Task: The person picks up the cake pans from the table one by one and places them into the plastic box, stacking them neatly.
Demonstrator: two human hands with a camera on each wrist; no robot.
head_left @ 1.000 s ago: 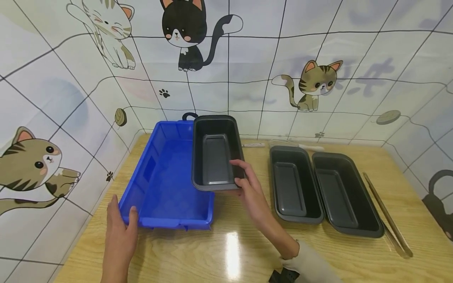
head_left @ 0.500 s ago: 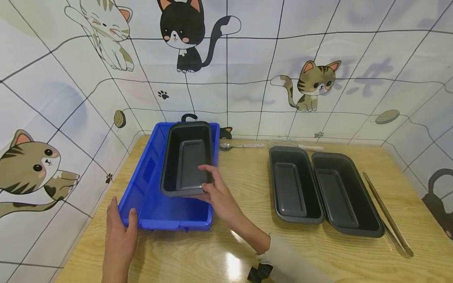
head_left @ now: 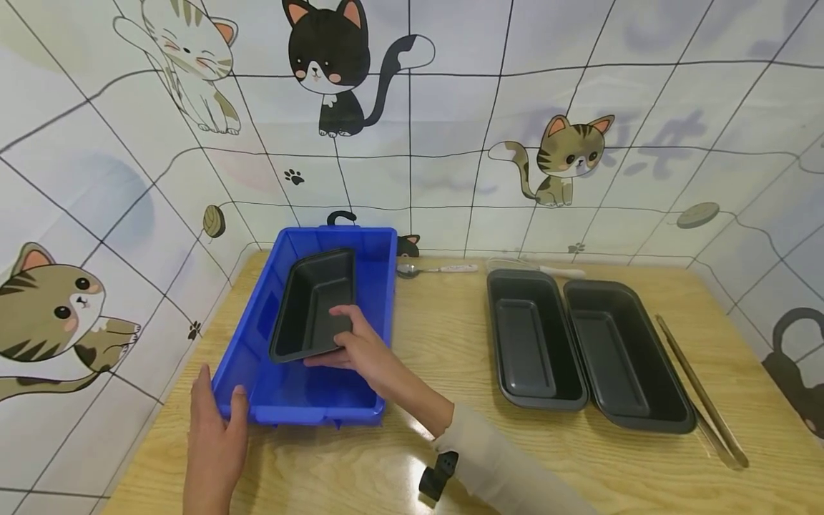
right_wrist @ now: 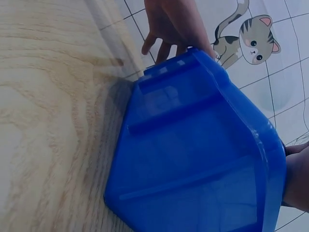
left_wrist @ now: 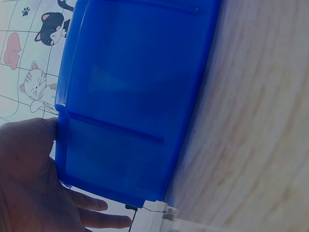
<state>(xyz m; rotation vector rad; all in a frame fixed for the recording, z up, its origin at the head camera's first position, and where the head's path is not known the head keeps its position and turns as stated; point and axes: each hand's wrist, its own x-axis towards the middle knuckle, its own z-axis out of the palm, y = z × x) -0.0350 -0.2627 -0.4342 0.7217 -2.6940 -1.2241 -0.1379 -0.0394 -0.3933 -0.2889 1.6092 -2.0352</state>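
My right hand (head_left: 362, 350) grips a dark grey loaf pan (head_left: 307, 304) by its near right side, thumb inside the pan and other fingers beneath. The pan is tilted, its left side lower, within the outline of the blue plastic bin (head_left: 290, 415). At the bin's near left corner rests my left hand (head_left: 215, 450), thumb at the front rim and fingers along the left side. In the left wrist view that hand (left_wrist: 34, 183) touches the corner with fairly straight fingers. The right wrist view is mostly filled by the bin's front wall (right_wrist: 193, 145), which hides the pan.
Two more loaf pans, one nearer (head_left: 524, 343) and one farther right (head_left: 624, 350), stand side by side. Metal tongs (head_left: 704, 393) lie at their right. Behind are a spoon (head_left: 444, 269) and a whisk (head_left: 560, 272), close to the cat-printed wall covering (head_left: 450, 172).
My right hand has carried the loaf pan leftward from the bin's right edge to over its inside, lowering and tilting it. My left hand has stayed at the corner.
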